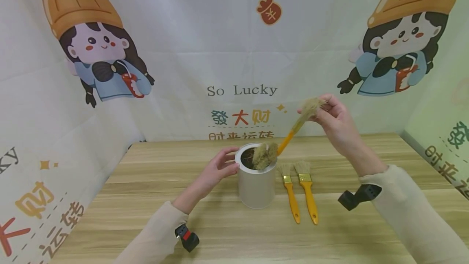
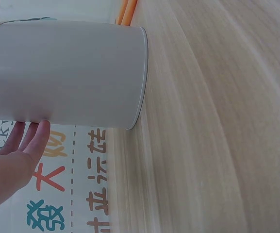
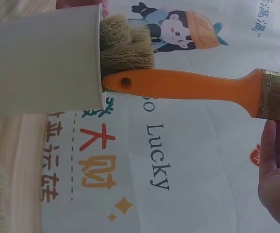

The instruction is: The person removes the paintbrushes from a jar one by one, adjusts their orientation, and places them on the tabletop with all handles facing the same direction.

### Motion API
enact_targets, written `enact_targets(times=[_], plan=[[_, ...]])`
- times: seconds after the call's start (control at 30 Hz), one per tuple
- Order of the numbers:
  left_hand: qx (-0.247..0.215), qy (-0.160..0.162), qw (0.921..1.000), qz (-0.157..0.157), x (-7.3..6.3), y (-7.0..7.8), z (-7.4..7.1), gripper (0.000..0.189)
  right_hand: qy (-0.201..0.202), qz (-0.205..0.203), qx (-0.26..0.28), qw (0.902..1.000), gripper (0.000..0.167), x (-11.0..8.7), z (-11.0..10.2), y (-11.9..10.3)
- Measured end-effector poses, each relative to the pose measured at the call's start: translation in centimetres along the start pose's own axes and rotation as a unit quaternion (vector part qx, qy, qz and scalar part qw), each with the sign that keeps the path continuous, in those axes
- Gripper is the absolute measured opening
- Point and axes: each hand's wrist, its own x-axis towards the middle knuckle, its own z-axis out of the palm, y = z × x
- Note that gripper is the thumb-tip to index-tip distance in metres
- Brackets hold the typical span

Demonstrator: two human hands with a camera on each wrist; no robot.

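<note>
A white cylindrical can [image 1: 256, 190] stands upright on the table, its top uncovered. My left hand [image 1: 216, 170] holds it at the left side near the rim, thumb in front and fingers behind. Brush bristles [image 3: 125, 46] stick up out of the can at its right side. Up and to the right, my right hand [image 1: 338, 123] grips a paintbrush [image 3: 178, 86] at its bristle end. The brush slants down, bristles uppermost, with the tip of its orange handle right at the can's rim, beside the other bristles.
Two paintbrushes with orange handles, one [image 1: 292, 199] and another [image 1: 309, 196], lie side by side right of the can, bristles pointing away. A printed white cloth [image 1: 183, 52] hangs behind the wooden table [image 1: 146, 207] and along both sides.
</note>
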Motion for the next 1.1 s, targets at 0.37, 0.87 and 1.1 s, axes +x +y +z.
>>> enact_targets(times=[0.37,0.87,1.1], plan=[[0.004,-0.002,1.0000,0.002,0.0,0.0,0.0,0.049,0.011,-0.013,0.034,0.9993,0.007,-0.4,-1.1,-0.6],[-0.002,-0.003,1.0000,0.003,0.0,-0.2,-0.1,0.051,0.032,0.003,-0.001,0.9995,0.010,-1.3,-2.6,-0.7],[-0.003,-0.005,1.0000,0.006,0.0,-0.2,-0.1,0.052,0.047,0.024,-0.015,0.9985,0.013,-1.8,-3.5,-0.5]])
